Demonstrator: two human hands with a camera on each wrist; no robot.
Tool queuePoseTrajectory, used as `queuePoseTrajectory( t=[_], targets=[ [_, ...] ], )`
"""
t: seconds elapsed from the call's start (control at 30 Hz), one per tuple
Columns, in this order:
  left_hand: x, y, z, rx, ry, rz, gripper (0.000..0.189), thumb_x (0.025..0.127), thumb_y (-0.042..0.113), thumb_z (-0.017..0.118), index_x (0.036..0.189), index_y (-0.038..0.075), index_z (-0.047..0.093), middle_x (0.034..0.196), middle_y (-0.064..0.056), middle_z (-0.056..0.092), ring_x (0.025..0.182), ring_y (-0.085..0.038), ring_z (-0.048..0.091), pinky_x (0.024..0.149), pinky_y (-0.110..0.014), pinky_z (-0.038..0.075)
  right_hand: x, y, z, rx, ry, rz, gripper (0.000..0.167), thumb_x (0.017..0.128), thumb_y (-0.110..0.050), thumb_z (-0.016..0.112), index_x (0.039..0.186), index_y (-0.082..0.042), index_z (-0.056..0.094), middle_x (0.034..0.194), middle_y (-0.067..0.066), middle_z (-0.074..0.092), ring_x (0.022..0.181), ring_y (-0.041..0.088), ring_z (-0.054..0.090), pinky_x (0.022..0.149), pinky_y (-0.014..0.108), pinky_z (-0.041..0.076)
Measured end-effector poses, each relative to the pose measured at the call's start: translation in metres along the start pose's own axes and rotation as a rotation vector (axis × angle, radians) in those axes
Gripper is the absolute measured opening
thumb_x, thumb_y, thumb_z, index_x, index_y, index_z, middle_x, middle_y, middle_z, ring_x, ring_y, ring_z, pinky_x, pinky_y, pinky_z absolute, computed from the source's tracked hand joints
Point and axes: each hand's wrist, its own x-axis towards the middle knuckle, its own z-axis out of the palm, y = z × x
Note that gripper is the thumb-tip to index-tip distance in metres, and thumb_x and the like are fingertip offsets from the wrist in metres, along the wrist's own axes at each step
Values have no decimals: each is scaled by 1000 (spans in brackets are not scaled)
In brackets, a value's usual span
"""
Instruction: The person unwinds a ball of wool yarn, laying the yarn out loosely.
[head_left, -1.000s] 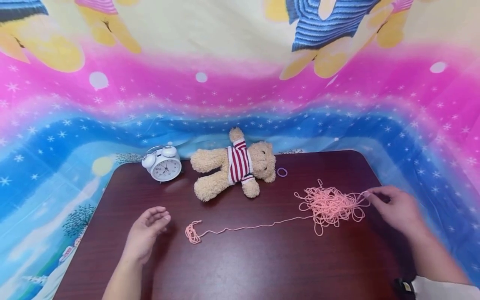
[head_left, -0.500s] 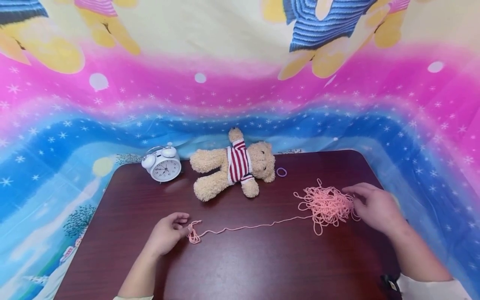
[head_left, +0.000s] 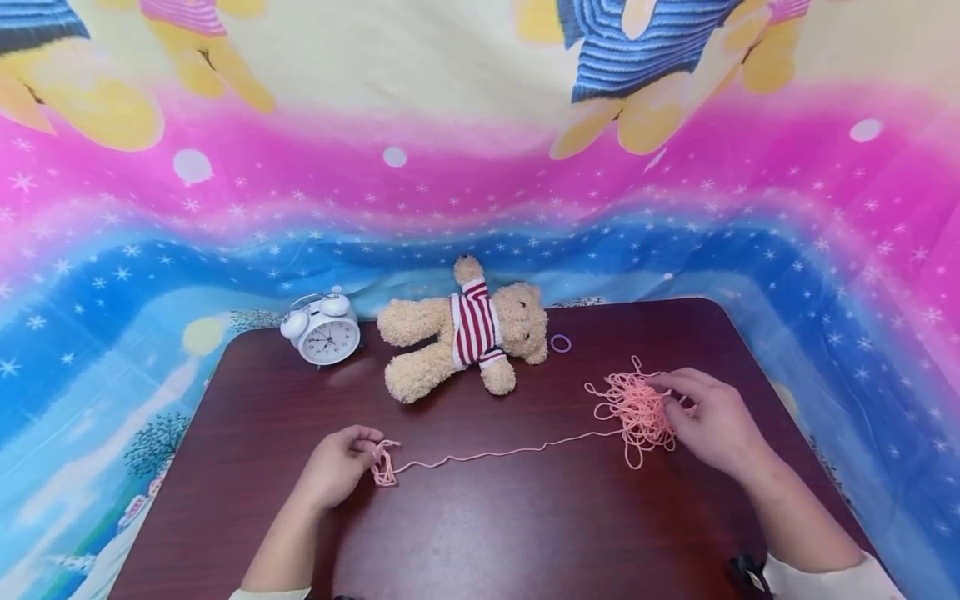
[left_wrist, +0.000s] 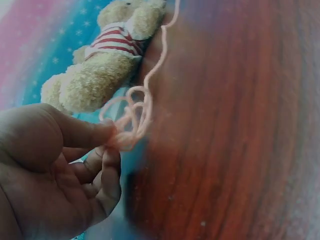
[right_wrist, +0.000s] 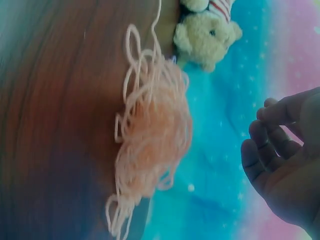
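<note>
A tangled pile of salmon-pink yarn [head_left: 637, 408] lies on the right of the table, and one strand runs left to a small looped bundle of the same yarn [head_left: 386, 471]. My left hand [head_left: 341, 467] pinches that bundle between thumb and fingertips, plain in the left wrist view, where the yarn loops [left_wrist: 132, 117] stick out past the fingers. Over the right side of the pile is my right hand [head_left: 708, 417], fingers loosely bent. In the right wrist view this hand [right_wrist: 285, 155] shows nothing in its fingers, and the yarn pile [right_wrist: 152, 130] appears apart from it.
Behind the yarn, a teddy bear [head_left: 476, 329] in a striped shirt lies on its back. A white alarm clock [head_left: 326, 329] stands at the back left. Near the bear's head lies a purple ring [head_left: 560, 342]. A printed cloth [head_left: 465, 192] hangs around the dark table [head_left: 480, 533].
My left hand has moved right to the small yarn bundle and taken hold of it. The right hand has shifted left from the pile's outer edge to over its right side.
</note>
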Motion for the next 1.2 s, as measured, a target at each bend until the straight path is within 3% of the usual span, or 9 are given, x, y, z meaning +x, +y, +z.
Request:
queuePoseTrajectory(
  t=[0.13, 0.27, 0.47, 0.7, 0.87, 1.03, 1.2],
  targets=[
    [-2, 6, -4, -135, -16, -27, 25, 100, 3, 65, 124, -2, 69, 96, -8, 69, 84, -21, 65, 69, -27, 52, 2, -12, 14, 37, -20, 7, 30, 89, 2, 72, 118, -9, 76, 113, 9, 73, 61, 1, 60, 54, 21, 53],
    [-3, 15, -7, -280, -44, -33, 27, 103, 8, 61, 127, -2, 67, 103, -10, 73, 87, -22, 66, 77, -31, 56, 6, -25, 31, 78, -46, 0, 27, 90, -1, 75, 116, -9, 77, 113, 9, 73, 65, 5, 62, 55, 22, 54],
    [-7, 32, -8, -530, -105, 10, 26, 103, 4, 59, 124, -11, 58, 104, -15, 70, 92, -18, 69, 89, -34, 58, 13, -48, 57, 122, -105, -16, 23, 92, -10, 77, 116, -12, 77, 111, 0, 74, 85, 11, 65, 73, 34, 56],
    [-12, 48, -6, -658, -92, 74, 21, 101, 2, 62, 118, -9, 59, 104, -11, 69, 94, -19, 67, 91, -35, 58, 23, -71, 81, 217, -181, -36, 23, 93, -16, 79, 116, -16, 76, 99, -10, 70, 82, 4, 61, 68, 30, 54],
    [-14, 60, -1, -744, -118, 132, 22, 102, 7, 64, 117, -9, 59, 102, -7, 71, 92, -17, 68, 90, -37, 57, 29, -90, 99, 301, -250, -37, 27, 92, -19, 81, 117, -15, 75, 96, -13, 66, 80, 3, 60, 69, 26, 55],
    [-15, 70, 7, -794, -153, 140, 14, 102, 9, 64, 113, 0, 62, 100, -3, 71, 91, -13, 66, 86, -31, 57, 35, -111, 117, 357, -305, -84, 33, 90, -21, 82, 121, -14, 74, 102, -8, 68, 82, 8, 62, 71, 25, 56],
    [-17, 77, 14, -832, -182, 147, 12, 101, 8, 65, 112, 4, 63, 100, -3, 70, 90, -13, 65, 85, -29, 57, 38, -129, 132, 387, -303, -150, 36, 89, -25, 83, 122, -13, 74, 114, -3, 70, 90, 15, 65, 78, 32, 57]
  ],
)
